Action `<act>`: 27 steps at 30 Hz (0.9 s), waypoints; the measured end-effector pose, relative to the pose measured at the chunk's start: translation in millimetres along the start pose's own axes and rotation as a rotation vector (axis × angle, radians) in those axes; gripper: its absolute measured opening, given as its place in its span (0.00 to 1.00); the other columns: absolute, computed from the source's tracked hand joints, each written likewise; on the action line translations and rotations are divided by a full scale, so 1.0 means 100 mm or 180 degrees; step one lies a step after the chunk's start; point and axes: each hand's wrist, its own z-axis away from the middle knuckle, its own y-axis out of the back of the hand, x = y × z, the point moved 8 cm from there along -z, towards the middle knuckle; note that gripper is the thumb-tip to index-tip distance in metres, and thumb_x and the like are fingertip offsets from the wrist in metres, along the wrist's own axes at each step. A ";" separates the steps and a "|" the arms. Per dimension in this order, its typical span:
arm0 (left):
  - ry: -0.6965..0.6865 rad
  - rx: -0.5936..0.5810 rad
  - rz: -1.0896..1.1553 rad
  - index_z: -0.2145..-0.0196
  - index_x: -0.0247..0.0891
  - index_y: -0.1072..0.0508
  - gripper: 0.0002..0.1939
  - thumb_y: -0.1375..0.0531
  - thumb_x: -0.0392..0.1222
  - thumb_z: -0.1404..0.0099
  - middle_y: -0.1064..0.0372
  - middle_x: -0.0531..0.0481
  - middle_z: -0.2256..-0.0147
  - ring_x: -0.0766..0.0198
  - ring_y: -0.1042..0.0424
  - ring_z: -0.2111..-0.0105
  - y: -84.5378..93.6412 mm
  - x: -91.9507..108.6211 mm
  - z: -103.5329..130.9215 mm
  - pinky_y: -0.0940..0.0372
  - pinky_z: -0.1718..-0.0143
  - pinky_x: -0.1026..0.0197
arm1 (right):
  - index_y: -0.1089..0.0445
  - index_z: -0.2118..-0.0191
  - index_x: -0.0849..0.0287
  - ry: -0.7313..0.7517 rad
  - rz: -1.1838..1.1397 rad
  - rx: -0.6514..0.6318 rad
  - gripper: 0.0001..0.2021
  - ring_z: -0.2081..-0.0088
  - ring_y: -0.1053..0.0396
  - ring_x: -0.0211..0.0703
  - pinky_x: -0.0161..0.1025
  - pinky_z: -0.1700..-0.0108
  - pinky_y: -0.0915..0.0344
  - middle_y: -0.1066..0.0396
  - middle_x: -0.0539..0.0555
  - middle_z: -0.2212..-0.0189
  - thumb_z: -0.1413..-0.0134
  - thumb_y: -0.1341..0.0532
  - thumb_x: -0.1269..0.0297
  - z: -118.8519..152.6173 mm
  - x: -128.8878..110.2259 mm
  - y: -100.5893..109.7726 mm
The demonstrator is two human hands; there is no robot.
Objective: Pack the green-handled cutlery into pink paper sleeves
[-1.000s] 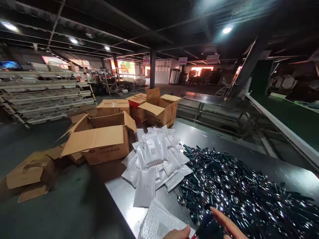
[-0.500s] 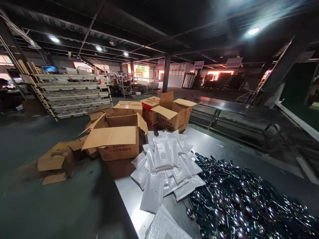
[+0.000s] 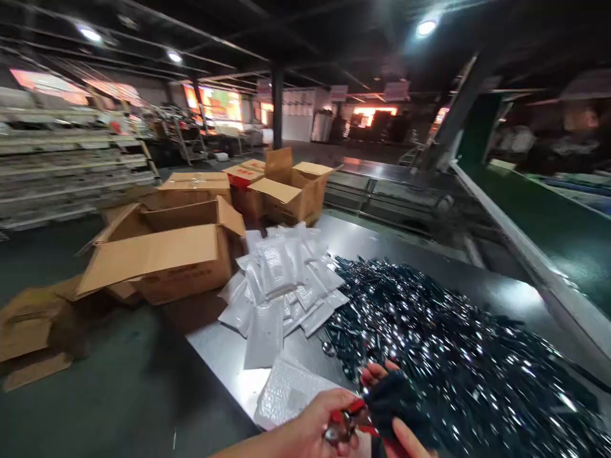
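Bottom centre, a red-and-silver piece (image 3: 337, 432) is being pinched in the left hand (image 3: 321, 407), fingers curled; a dark bundle (image 3: 394, 397) is clasped by the right hand's (image 3: 407, 439) fingers; lower right, spoons (image 3: 443, 343) are heaped

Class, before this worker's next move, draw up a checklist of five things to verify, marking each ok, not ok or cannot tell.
1. Left hand has a grip: ok, closed on a shiny red item.
2. Right hand has a grip: ok, fingers and thumb about a dark item.
3. Held items separate: cannot tell, blurred and partly covered.
4. Spoons neatly aligned: not ok, heaped at mixed angles on the table.
5. Nearest box open: ok, flaps spread.
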 end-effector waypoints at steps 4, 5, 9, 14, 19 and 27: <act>0.0727 0.0359 -0.0091 0.72 0.32 0.28 0.19 0.40 0.54 0.41 0.29 0.48 0.78 0.66 0.32 0.84 0.05 -0.10 0.24 0.46 0.86 0.68 | 0.33 0.45 0.51 0.0150 -0.0532 -0.0098 0.34 0.63 0.26 0.51 0.46 0.61 0.27 0.24 0.54 0.62 0.62 0.27 0.56 0.12 -0.20 -0.37; 0.0767 0.0425 -0.0112 0.72 0.33 0.28 0.19 0.42 0.54 0.40 0.29 0.49 0.79 0.66 0.32 0.85 0.07 -0.11 0.25 0.45 0.86 0.67 | 0.33 0.47 0.50 0.0200 -0.0602 -0.0200 0.33 0.63 0.27 0.48 0.43 0.61 0.28 0.25 0.52 0.63 0.63 0.26 0.59 0.13 -0.24 -0.48; 0.0650 0.0667 -0.0178 0.72 0.35 0.31 0.12 0.40 0.47 0.39 0.32 0.54 0.83 0.68 0.37 0.88 0.10 -0.10 0.26 0.51 0.89 0.69 | 0.32 0.50 0.50 0.0404 -0.0809 -0.0314 0.29 0.63 0.28 0.42 0.37 0.62 0.32 0.27 0.51 0.64 0.62 0.26 0.61 0.14 -0.34 -0.65; 0.0802 0.0353 -0.0274 0.70 0.34 0.29 0.10 0.40 0.44 0.43 0.29 0.49 0.80 0.63 0.30 0.82 0.04 -0.15 0.28 0.39 0.82 0.65 | 0.33 0.49 0.49 0.0552 -0.0895 -0.0565 0.30 0.62 0.29 0.42 0.36 0.62 0.33 0.28 0.51 0.62 0.61 0.26 0.62 0.20 -0.38 -0.70; 0.1003 0.0336 -0.0712 0.69 0.32 0.27 0.13 0.41 0.47 0.43 0.27 0.45 0.79 0.61 0.29 0.83 0.05 -0.23 0.35 0.41 0.84 0.66 | 0.33 0.49 0.49 0.0571 -0.0911 -0.0559 0.30 0.67 0.30 0.37 0.32 0.67 0.35 0.29 0.49 0.65 0.61 0.26 0.63 0.20 -0.39 -0.75; 0.0762 0.0508 -0.0614 0.79 0.33 0.33 0.16 0.43 0.47 0.39 0.34 0.50 0.83 0.70 0.37 0.88 0.08 -0.05 0.36 0.53 0.90 0.70 | 0.38 0.46 0.50 0.0667 0.0329 0.0034 0.32 0.54 0.29 0.47 0.42 0.52 0.33 0.29 0.54 0.52 0.59 0.28 0.62 0.19 -0.49 -0.56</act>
